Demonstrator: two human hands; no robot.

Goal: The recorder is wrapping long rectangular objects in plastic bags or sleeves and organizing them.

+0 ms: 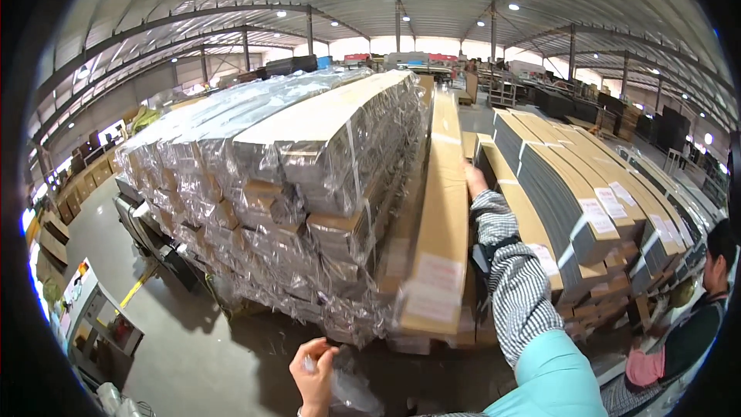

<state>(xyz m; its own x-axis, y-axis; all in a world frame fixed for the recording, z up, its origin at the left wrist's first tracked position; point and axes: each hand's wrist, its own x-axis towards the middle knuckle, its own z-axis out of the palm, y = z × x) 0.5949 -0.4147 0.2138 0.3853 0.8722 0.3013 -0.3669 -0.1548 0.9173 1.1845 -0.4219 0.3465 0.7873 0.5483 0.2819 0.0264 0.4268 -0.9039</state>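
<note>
My left hand (312, 374) is low in the middle, its fingers closed on crumpled clear plastic film (355, 386) that hangs down beside it. With my right arm stretched forward, my right hand (475, 180) grips the right edge of a long brown cardboard box (437, 216). White labels (434, 286) mark the near end of this box, which is blurred and tilts down toward me. To its left rises a tall stack of long cartons (332, 162) wrapped in clear film. Under the box, other cartons are partly hidden.
Strapped stacks of long boxes (567, 177) with dark sides stand on the right. Another person (679, 347) is at the far right. On the left are a grey workbench (96, 309) and dark equipment (143, 224) beside the wrapped stack. Steel columns (397, 23) carry the hall roof.
</note>
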